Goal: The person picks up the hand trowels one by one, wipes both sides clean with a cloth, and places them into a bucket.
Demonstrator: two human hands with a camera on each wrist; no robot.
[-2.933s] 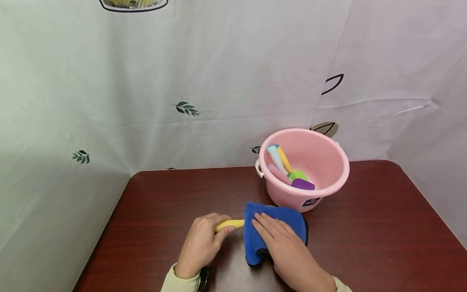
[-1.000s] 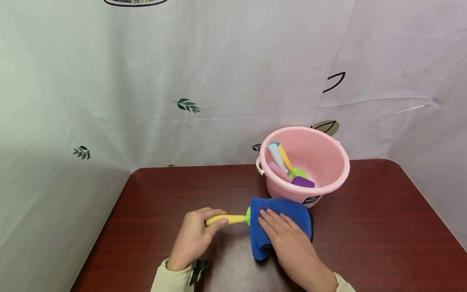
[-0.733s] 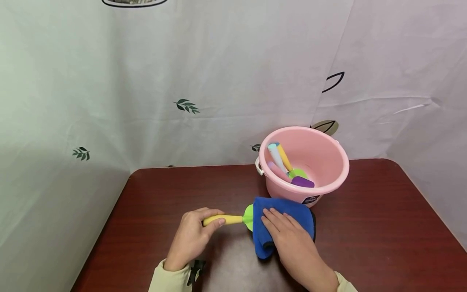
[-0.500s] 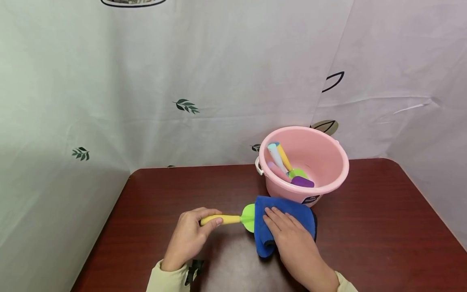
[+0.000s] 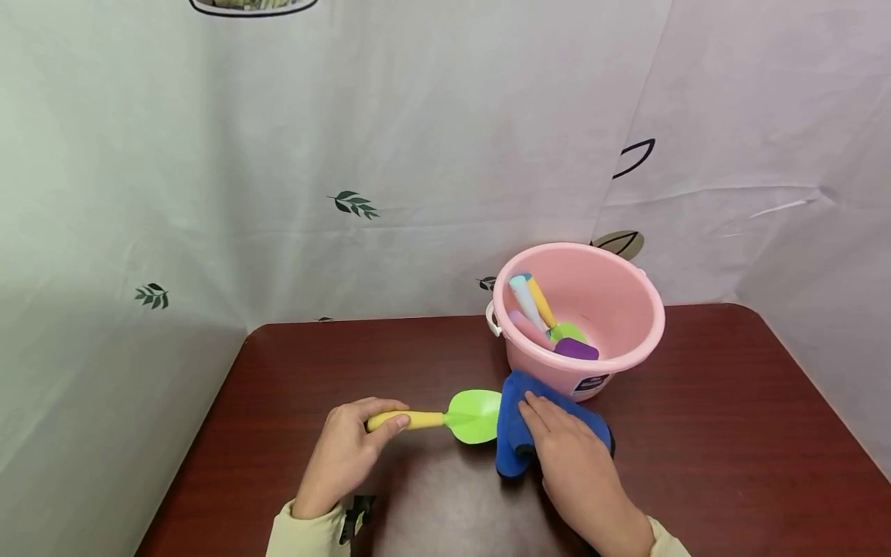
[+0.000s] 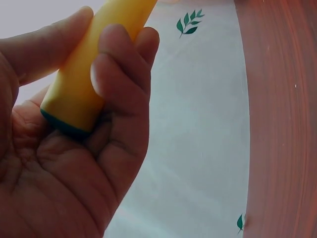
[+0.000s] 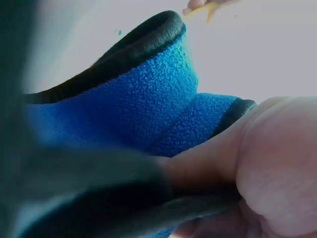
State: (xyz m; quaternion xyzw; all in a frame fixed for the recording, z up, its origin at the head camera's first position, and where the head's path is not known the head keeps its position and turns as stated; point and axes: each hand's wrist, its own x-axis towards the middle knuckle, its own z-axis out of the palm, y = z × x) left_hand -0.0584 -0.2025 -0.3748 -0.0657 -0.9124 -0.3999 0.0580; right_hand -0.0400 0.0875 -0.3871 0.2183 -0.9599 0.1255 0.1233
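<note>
My left hand point(image 5: 341, 449) grips the yellow handle of a small trowel point(image 5: 473, 418) with a bright green blade. In the left wrist view, thumb and curled fingers wrap the trowel's handle point(image 6: 81, 94) near its dark-tipped end. Most of the green blade shows, its tip meeting the edge of a blue cloth point(image 5: 513, 433) with black trim. My right hand point(image 5: 578, 472) holds that cloth, bunched and folded, against the table. The right wrist view shows the folded cloth point(image 7: 148, 94) beside my thumb; the other fingers are mostly hidden.
Just behind the cloth stands a pink bucket point(image 5: 626, 363) with a white handle mount. Inside it lean several tools, among them a yellow-handled green one point(image 5: 541, 302) and a pink-and-purple one point(image 5: 576, 349). The dark red-brown table point(image 5: 313, 371) meets a pale patterned curtain point(image 5: 431, 155) behind.
My left hand has moved left, drawing the trowel's green blade out from under the cloth. My right hand has slid slightly right, and the cloth is more bunched.
</note>
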